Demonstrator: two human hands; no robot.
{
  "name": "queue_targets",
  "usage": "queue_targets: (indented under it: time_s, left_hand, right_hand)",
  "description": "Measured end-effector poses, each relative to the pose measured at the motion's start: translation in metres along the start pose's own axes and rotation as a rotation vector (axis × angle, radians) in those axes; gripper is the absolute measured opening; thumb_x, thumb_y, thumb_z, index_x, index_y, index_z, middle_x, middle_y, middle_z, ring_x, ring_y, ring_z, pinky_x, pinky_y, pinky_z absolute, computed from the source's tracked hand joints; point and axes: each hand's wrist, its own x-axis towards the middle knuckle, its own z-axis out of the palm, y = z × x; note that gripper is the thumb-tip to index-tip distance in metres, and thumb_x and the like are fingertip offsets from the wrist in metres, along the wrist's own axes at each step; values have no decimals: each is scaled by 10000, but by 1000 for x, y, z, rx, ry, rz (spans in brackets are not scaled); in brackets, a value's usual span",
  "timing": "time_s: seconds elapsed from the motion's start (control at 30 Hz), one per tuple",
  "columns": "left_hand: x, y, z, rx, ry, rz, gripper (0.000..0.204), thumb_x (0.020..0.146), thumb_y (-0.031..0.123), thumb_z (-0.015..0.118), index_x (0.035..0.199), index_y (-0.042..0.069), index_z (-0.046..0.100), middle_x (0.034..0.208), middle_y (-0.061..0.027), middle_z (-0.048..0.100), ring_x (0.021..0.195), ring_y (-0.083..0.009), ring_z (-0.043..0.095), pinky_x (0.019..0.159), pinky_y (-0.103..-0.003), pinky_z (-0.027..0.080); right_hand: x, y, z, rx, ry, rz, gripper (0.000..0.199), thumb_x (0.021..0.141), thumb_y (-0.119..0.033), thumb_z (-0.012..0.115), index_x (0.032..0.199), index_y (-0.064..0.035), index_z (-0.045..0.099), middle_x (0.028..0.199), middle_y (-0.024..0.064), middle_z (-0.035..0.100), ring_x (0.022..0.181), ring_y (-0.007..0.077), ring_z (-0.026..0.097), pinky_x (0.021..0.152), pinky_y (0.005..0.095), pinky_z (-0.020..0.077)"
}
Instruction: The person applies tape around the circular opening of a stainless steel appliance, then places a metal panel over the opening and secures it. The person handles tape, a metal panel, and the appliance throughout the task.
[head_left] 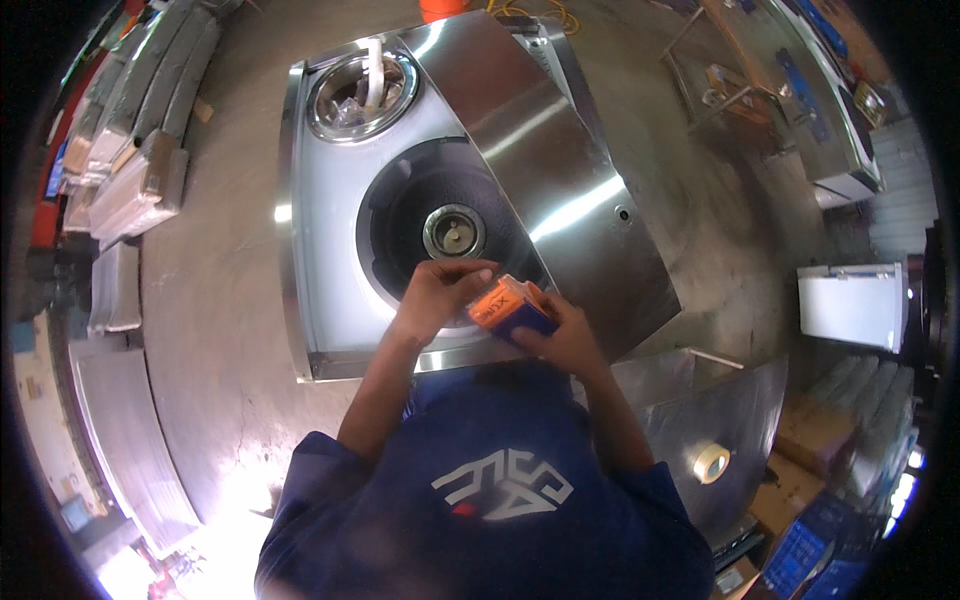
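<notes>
Over the front edge of the shiny stainless-steel cooker unit (pixel 560 190), both hands grip a small orange-and-blue cardboard box (pixel 508 310). Left hand (pixel 440 295) fingers curled over its top end, right hand (pixel 565 335) fingers clamped under its lower side. Box sits just below the round dark burner well (pixel 400 230); tape roll (pixel 711 462) well apart at right.

A small orange-and-blue cardboard box (pixel 508 310) sits at frame centre; the shiny silver steel cabinet (pixel 560 170) has a black round burner well (pixel 400 225).
</notes>
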Motion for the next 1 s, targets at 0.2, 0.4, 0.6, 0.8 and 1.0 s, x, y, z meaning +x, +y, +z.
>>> queue_targets:
  time_s: [0.2,0.4,0.6,0.8,1.0]
  left_hand:
    - [33,-23,-70,122,41,74,165,953,133,670,1030,-4,720,849,-67,703,764,-116,626,658,-266,499]
    - [92,-33,-127,350,294,284,155,921,112,667,985,-13,733,809,-123,731,748,-170,694,708,-300,531]
    - [121,-33,-151,466,522,385,146,928,138,656,963,17,730,823,-153,715,756,-258,698,717,-368,534]
    - [155,-60,-141,756,507,655,119,939,113,619,990,15,663,919,-212,643,838,-401,644,737,-469,514]
    - [170,-76,-141,735,473,634,142,924,120,636,1016,13,644,936,-210,632,843,-405,632,758,-479,512]
  right_hand:
    - [17,-22,51,-125,64,126,576,819,-421,802,1139,27,634,966,146,713,904,192,685,812,335,535]
    - [28,-29,66,-256,178,252,551,851,-474,753,1034,36,653,872,197,698,792,253,696,752,382,539]
    - [35,-42,55,-431,156,250,641,837,-568,714,983,55,679,884,249,698,800,354,709,742,443,536]
    - [87,-39,49,-672,88,396,676,825,-589,699,932,79,682,903,268,698,846,405,701,766,467,534]
    - [133,-32,71,-776,66,486,633,810,-589,702,982,19,721,994,277,705,958,441,691,859,514,553]
